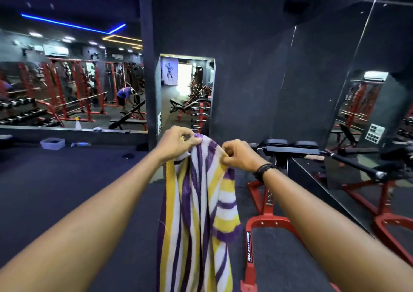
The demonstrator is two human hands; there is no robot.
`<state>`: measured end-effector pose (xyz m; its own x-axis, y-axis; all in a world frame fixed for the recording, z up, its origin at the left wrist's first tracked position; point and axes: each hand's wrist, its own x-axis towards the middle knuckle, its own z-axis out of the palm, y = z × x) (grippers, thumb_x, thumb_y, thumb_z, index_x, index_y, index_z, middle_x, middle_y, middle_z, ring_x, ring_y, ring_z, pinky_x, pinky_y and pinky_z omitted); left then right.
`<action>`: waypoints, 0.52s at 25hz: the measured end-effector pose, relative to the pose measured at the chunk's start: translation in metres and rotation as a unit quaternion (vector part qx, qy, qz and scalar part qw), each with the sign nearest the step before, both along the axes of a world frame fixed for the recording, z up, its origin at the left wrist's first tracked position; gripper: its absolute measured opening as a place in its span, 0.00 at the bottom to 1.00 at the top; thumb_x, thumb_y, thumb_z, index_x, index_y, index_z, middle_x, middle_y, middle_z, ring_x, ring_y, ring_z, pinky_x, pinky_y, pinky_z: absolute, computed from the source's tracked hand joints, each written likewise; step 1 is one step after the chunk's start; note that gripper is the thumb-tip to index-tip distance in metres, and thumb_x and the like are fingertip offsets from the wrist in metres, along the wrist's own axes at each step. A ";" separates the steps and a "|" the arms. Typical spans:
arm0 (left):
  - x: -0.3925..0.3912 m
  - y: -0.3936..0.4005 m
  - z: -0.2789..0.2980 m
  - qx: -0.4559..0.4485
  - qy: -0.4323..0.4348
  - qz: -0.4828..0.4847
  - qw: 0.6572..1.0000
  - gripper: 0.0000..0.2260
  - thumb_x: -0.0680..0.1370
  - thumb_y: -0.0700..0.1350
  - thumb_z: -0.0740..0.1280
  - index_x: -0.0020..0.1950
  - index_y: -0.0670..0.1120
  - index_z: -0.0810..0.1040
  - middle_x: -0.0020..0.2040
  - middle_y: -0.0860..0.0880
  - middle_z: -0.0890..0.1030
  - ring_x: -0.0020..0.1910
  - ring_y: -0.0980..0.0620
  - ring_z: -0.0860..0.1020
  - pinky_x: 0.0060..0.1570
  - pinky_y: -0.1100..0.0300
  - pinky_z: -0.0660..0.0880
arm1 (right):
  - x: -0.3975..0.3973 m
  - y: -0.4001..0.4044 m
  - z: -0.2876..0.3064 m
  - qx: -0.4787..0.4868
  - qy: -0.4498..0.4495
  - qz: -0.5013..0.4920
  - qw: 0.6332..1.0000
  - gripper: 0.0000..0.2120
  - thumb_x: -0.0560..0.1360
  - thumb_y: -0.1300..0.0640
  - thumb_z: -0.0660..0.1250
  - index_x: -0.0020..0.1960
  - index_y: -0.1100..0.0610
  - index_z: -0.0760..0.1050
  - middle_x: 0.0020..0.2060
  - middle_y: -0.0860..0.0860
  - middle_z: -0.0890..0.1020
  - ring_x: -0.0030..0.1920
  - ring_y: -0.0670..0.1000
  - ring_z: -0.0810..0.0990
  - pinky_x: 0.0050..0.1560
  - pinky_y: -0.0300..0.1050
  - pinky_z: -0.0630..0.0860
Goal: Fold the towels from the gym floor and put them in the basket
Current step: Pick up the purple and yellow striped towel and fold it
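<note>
A towel (pixel 196 213) striped in purple, yellow and white hangs in front of me, bunched lengthwise and running down past the bottom edge of the view. My left hand (pixel 177 143) pinches its top edge at the left. My right hand (pixel 239 155), with a black band at the wrist, pinches the top edge a short way to the right. Both arms are stretched forward at about chest height. A pale plastic basket (pixel 52 143) with something dark inside stands on the floor at the far left, by the low ledge under the wall mirror.
A red-framed gym machine (pixel 268 222) with black pads stands close on my right. Dark rubber flooring (pixel 67 191) spreads to the left. A small dark item (pixel 128 156) and a blue-white object (pixel 81 144) lie on the floor. Mirrors line the walls; a doorway (pixel 186 90) opens ahead.
</note>
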<state>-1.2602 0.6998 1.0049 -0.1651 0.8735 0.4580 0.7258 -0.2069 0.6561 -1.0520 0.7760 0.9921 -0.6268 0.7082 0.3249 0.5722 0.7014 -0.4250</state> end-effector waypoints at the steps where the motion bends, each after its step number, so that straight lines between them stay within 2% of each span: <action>1: -0.006 -0.001 -0.001 0.011 -0.043 -0.002 0.999 0.13 0.74 0.51 0.71 0.35 0.43 0.79 0.28 0.54 0.72 0.29 0.57 0.68 0.35 0.59 0.64 | 0.006 0.003 -0.008 0.006 -0.050 -0.017 0.999 0.05 0.67 0.63 0.68 0.34 0.61 0.74 0.30 0.55 0.77 0.34 0.48 0.72 0.31 0.39 0.67; 3: -0.017 -0.001 -0.006 0.023 -0.103 -0.007 0.994 0.16 0.73 0.53 0.70 0.36 0.40 0.78 0.30 0.50 0.75 0.31 0.56 0.68 0.38 0.59 0.64 | 0.016 0.011 -0.029 -0.015 -0.120 -0.066 0.990 0.07 0.68 0.62 0.66 0.32 0.59 0.71 0.32 0.58 0.77 0.36 0.52 0.76 0.31 0.42 0.67; 5: -0.024 -0.001 -0.008 0.034 -0.139 0.003 0.990 0.19 0.71 0.56 0.69 0.37 0.38 0.76 0.32 0.48 0.73 0.33 0.54 0.68 0.37 0.58 0.63 | 0.021 0.014 -0.039 -0.061 -0.155 -0.113 0.980 0.07 0.72 0.63 0.62 0.36 0.60 0.75 0.38 0.61 0.81 0.42 0.55 0.81 0.35 0.43 0.73; 7: -0.026 -0.001 -0.010 0.033 -0.157 0.031 0.987 0.17 0.74 0.50 0.68 0.37 0.36 0.73 0.32 0.47 0.69 0.34 0.53 0.65 0.34 0.58 0.61 | 0.020 0.017 -0.040 -0.078 -0.168 -0.129 0.974 0.05 0.74 0.61 0.66 0.40 0.61 0.77 0.42 0.60 0.79 0.45 0.55 0.79 0.38 0.42 0.71; 8: -0.027 0.002 -0.012 0.020 -0.165 0.045 0.985 0.16 0.76 0.47 0.67 0.36 0.37 0.71 0.33 0.47 0.67 0.33 0.52 0.64 0.33 0.58 0.60 | 0.017 0.018 -0.038 -0.085 -0.140 -0.114 0.980 0.07 0.73 0.59 0.69 0.39 0.61 0.77 0.39 0.58 0.77 0.43 0.53 0.77 0.36 0.41 0.68; 10: -0.023 0.003 -0.012 -0.042 -0.223 0.058 0.972 0.14 0.77 0.50 0.67 0.36 0.44 0.70 0.33 0.49 0.66 0.34 0.49 0.64 0.33 0.58 0.60 | 0.006 0.019 -0.036 -0.155 0.001 -0.059 0.986 0.09 0.73 0.59 0.71 0.40 0.64 0.78 0.35 0.55 0.76 0.36 0.47 0.73 0.31 0.38 0.66; 11: -0.021 0.003 -0.011 -0.087 -0.282 0.048 0.954 0.13 0.75 0.55 0.67 0.38 0.47 0.72 0.36 0.50 0.67 0.35 0.48 0.66 0.34 0.58 0.63 | -0.002 0.016 -0.035 -0.222 0.091 -0.046 0.970 0.08 0.74 0.60 0.71 0.44 0.66 0.77 0.33 0.53 0.77 0.32 0.44 0.73 0.28 0.35 0.67; 12: -0.019 0.004 -0.011 -0.136 -0.350 0.030 0.926 0.13 0.73 0.57 0.66 0.43 0.47 0.74 0.40 0.51 0.69 0.43 0.49 0.58 0.44 0.57 0.55 | -0.010 0.013 -0.034 -0.285 0.169 -0.040 0.943 0.08 0.74 0.61 0.70 0.49 0.64 0.74 0.31 0.51 0.77 0.28 0.42 0.73 0.25 0.35 0.68; 13: -0.017 0.004 -0.012 -0.176 -0.401 0.013 0.899 0.13 0.74 0.54 0.64 0.46 0.44 0.75 0.42 0.52 0.71 0.49 0.38 0.78 0.47 0.49 0.78 | -0.017 0.010 -0.033 -0.338 0.230 -0.040 0.912 0.08 0.75 0.62 0.70 0.51 0.61 0.72 0.31 0.49 0.78 0.25 0.42 0.74 0.23 0.35 0.68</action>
